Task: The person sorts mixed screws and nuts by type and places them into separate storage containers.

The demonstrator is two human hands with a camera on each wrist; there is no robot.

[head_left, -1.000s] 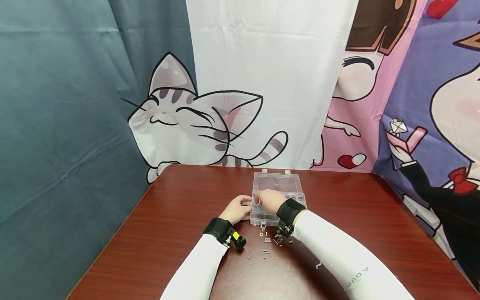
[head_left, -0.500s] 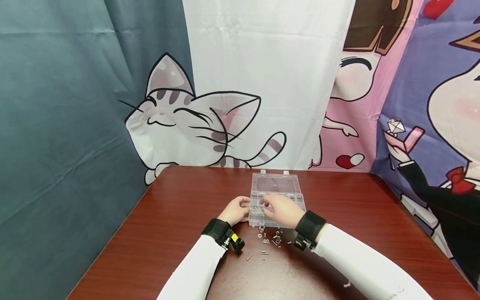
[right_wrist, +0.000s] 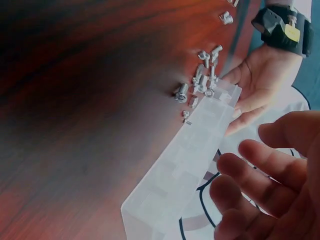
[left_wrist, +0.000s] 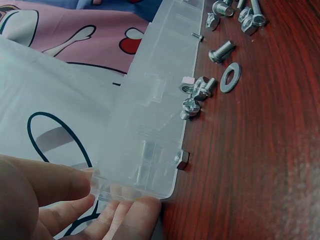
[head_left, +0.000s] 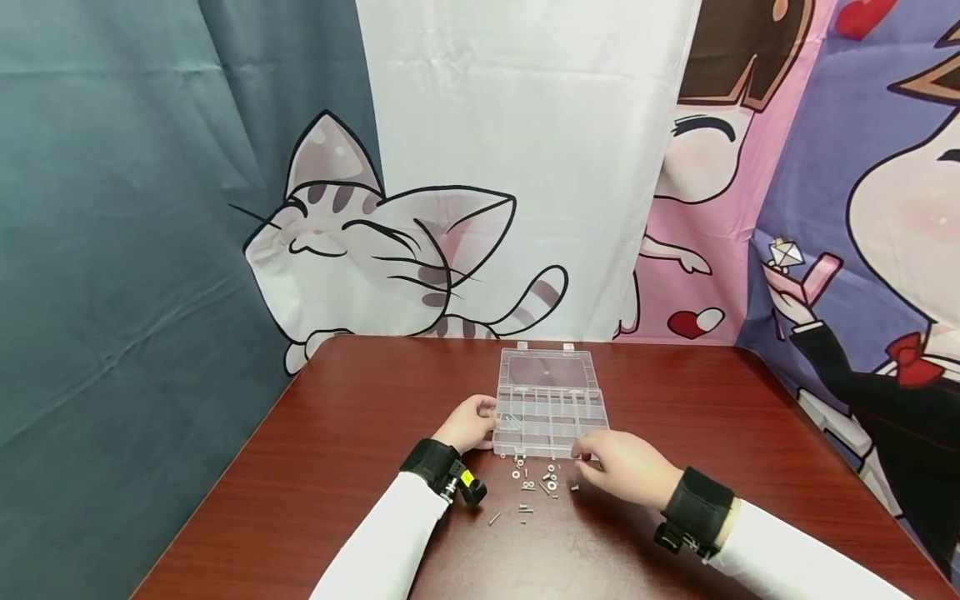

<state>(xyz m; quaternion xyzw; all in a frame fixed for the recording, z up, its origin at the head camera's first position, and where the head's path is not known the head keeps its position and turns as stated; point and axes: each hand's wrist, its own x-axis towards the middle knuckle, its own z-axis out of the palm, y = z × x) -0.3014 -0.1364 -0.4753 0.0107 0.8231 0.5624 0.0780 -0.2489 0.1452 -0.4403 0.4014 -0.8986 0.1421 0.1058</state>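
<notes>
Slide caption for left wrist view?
Left hand gripping one end of a clear compartment box, with nuts, bolts and a washer alongside.

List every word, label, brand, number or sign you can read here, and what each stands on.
None can be read in any view.
Yellow tag on the left wrist's device: too small and blurred to tell whether it bears print.
Clear box, loose screws, white sleeves: no readable text.
Backdrop: cartoon pictures, no readable lettering.

Smooth plastic box [left_wrist: 135, 120], shiny metal bolts [left_wrist: 222, 51]
</notes>
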